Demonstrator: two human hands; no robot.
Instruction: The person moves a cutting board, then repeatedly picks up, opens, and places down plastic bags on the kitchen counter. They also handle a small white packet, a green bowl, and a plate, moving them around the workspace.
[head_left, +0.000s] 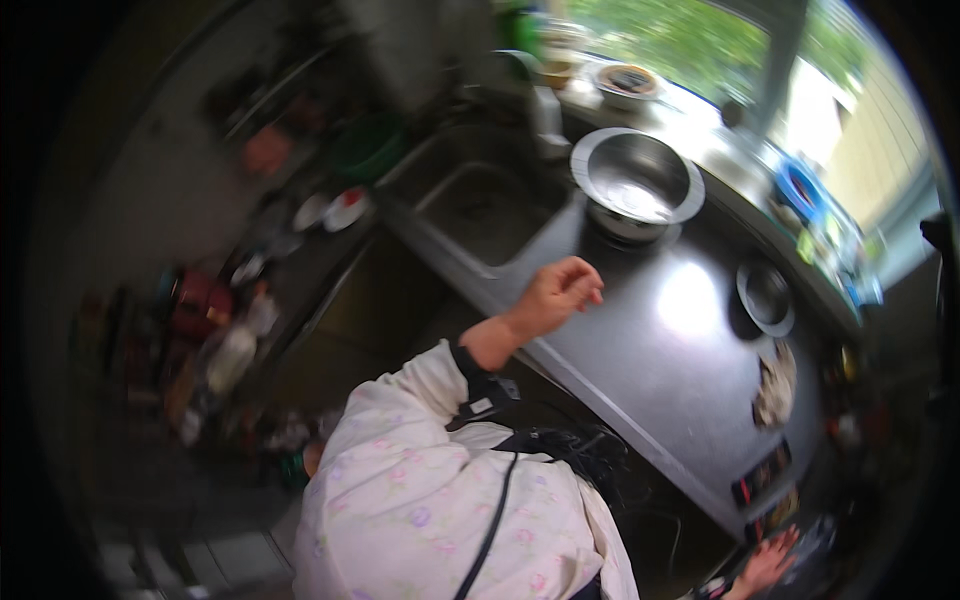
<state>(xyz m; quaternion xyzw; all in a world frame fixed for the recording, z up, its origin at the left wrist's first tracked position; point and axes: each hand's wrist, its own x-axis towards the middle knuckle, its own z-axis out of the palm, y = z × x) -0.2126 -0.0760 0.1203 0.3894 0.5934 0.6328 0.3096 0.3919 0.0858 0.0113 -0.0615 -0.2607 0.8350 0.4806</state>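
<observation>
My left hand (556, 297) hangs above the front edge of a stainless steel counter (630, 360), beside the sink (480, 214). Its fingers are loosely curled together, and I see nothing in them. Past it, near the window sill, stands a wide-rimmed metal bowl (637, 176). At the lower right, my right hand (769, 561) is spread, fingers apart, beside the counter's far end. Clear plastic (814, 541) lies just beyond the right fingers; whether they touch is too blurred to tell.
On the counter are a smaller metal bowl (765, 300), a crumpled cloth (776, 386) and a dark package (761, 474). A faucet (549, 124) stands at the sink. The sill bears a bowl (628, 81) and a blue basin (799, 186). A green basin (367, 146) sits left of the sink.
</observation>
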